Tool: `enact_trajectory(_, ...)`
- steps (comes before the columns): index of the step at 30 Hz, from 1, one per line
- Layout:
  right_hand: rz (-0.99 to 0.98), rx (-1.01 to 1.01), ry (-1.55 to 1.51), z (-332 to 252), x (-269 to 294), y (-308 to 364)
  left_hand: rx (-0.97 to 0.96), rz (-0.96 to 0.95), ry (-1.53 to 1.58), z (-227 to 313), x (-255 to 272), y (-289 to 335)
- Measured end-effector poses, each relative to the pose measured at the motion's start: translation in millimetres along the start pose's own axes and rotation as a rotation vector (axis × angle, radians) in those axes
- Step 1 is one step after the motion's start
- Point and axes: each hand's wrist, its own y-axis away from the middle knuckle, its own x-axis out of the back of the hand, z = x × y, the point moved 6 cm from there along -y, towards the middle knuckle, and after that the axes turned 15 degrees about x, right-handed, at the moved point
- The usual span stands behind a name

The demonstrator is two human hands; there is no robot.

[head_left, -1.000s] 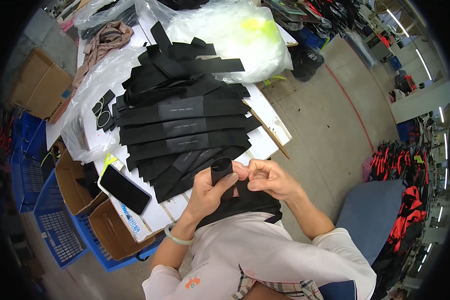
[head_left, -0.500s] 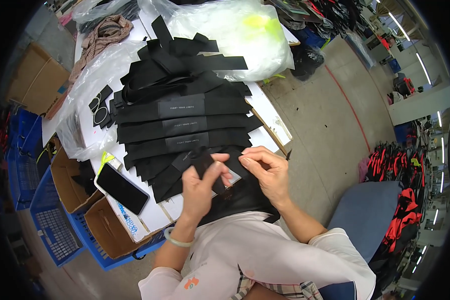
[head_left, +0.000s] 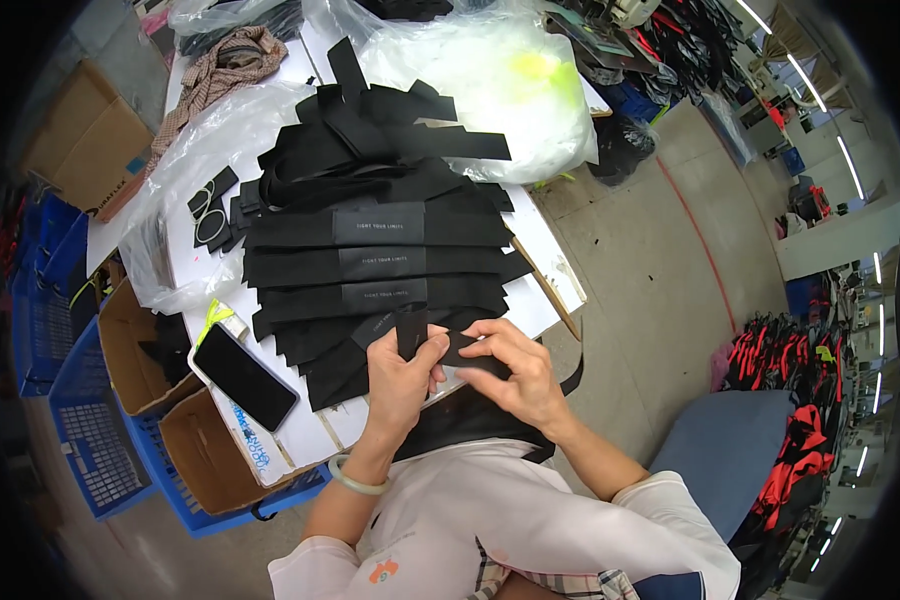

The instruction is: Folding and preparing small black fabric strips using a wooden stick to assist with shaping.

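Note:
My left hand (head_left: 398, 378) is closed on a black fabric strap (head_left: 411, 330), its thumb pressing on it and a short end standing up above the fingers. My right hand (head_left: 520, 378) curls its fingers over the same strap just right of the left hand, the thumb held lower and somewhat apart. Part of the strap is hidden behind the fingers. Beyond both hands, overlapping rows of wide black straps (head_left: 300, 268) cover the white table (head_left: 542, 262). Several carry a dark grey printed label patch (head_left: 378, 225) in the middle.
Left of the straps lie a smartphone (head_left: 245, 377), small black pieces with a pale cord loop (head_left: 210, 228), and clear plastic (head_left: 160, 245). Cardboard boxes (head_left: 205, 440) and blue crates (head_left: 100, 450) stand beside the table's left edge. A filled plastic bag (head_left: 470, 85) sits behind.
My right hand has shifted slightly down and its fingers have spread over the strap. The strap's end now stands upright above my left hand. The whole view has shifted a little.

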Motion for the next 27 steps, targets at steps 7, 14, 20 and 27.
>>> enact_trajectory(7, 0.227, -0.058, -0.035, -10, 29, -11, 0.185, -0.319, 0.766, -1, -5, -15)
enact_trajectory(14, 0.099, 0.12, 0.114, -39, 19, -18, 0.294, -0.319, 1.056, -4, -10, -24)
enact_trajectory(20, 0.07, 0.28, 0.309, -42, 4, -19, 0.185, -0.211, 0.974, -5, -10, -19)
enact_trajectory(27, -0.023, 0.315, 0.302, -47, -12, -20, -0.074, -0.044, 0.77, 1, -7, -18)
